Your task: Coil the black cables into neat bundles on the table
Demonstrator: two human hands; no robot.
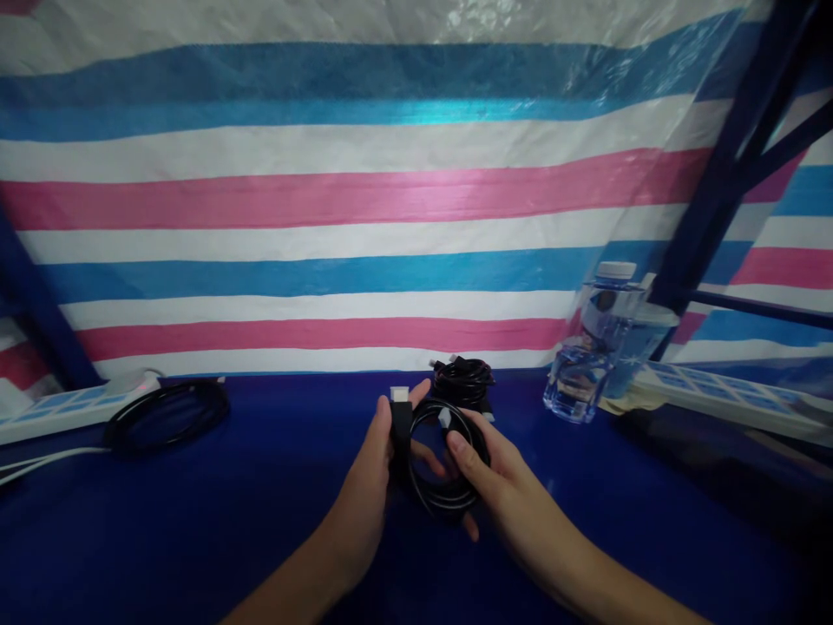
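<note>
Between my two hands is a black cable [435, 503] wound into a loose coil, raised in front of me over the blue table. One end is a black plug with a pale, flat tip [399, 395], pointing up beside my left thumb. My left hand [368, 486] holds the coil's left side, with some of its fingers passing behind. My right hand [498, 469] grips the right side, its thumb against a second pale connector tip [445, 418] within the loop. Just behind the hands lies a bundle of black cables [463, 375] with several plug ends.
At the left, another coiled black cable [169, 417] lies by a white power strip [65, 406]. To the right stand a clear water bottle [582, 365] and a clear cup [641, 343]. Another power strip [729, 392] and a dark object [709, 451] lie beyond. Striped sheeting [364, 208] hangs behind the table.
</note>
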